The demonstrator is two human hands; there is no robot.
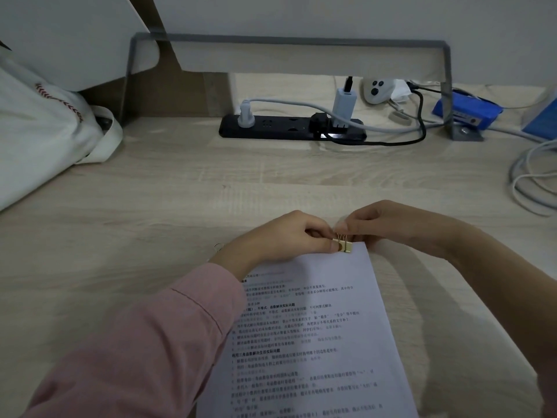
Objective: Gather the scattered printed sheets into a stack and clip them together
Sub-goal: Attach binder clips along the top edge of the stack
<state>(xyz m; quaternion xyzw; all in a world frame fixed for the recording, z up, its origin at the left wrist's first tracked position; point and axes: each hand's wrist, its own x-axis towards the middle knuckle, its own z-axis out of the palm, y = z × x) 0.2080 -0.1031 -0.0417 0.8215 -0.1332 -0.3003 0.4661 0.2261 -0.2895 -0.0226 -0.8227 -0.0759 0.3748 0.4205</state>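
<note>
Gathering looks finished: the printed sheets [316,327] are stacked on the bench [150,191]; the binder clip [344,246] on their far corner is pinched by the left hand [289,233] and the right hand [388,224], and only its release is judged left.

Left hand [287,236] and right hand [384,223] meet ahead, fingers curled, pinching, forearms converging.

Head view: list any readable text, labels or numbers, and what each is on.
printed sheets: Chinese body text, mostly too blurred to read; one bold heading seems to read "利用三角函数解决生活实际问题".
blue box: a small label, too small to read.
power strip, tote bag, binder clip: no text visible.
</note>
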